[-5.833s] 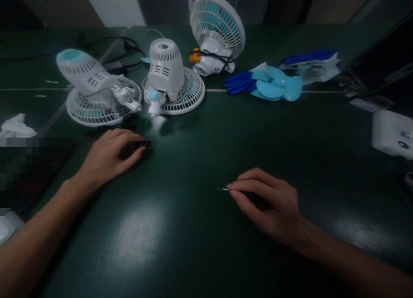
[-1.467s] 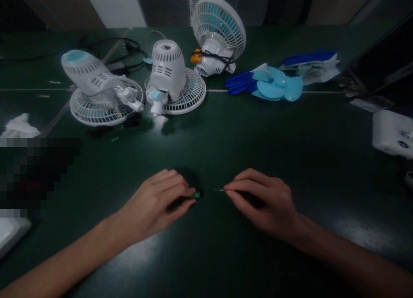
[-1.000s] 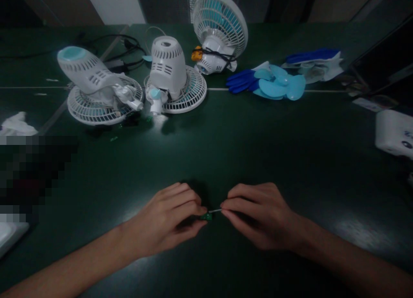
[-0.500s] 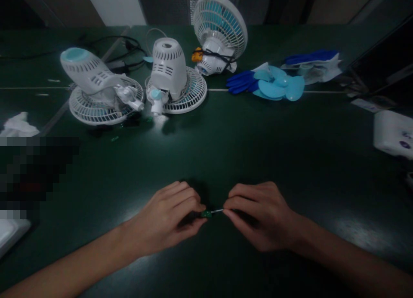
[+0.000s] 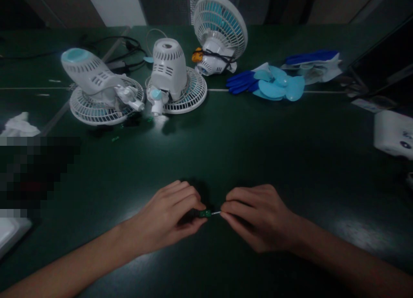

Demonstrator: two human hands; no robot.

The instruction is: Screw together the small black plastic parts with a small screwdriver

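My left hand [image 5: 176,214] is closed around the dark handle of what looks like a small screwdriver [image 5: 204,213]. Its green end shows between thumb and fingers, and a thin silver shaft sticks out to the right. At the far end of that shaft, my right hand [image 5: 258,216] pinches the tip between thumb and fingertips, hiding it. Both hands are low over the dark green tabletop [image 5: 206,160], close together with a short stretch of shaft between them.
Two white fans [image 5: 106,87] [image 5: 171,74] lie face down at the back left; another fan [image 5: 219,31] stands tilted behind. Light-blue fan blades [image 5: 279,85] lie by blue gloves [image 5: 240,82]. A white box-shaped object [image 5: 393,134] is at the right edge, white cloth [image 5: 20,125] at the left.
My right hand has shifted slightly left, so less of the silver shaft shows between the hands. My left hand has stayed nearly still.
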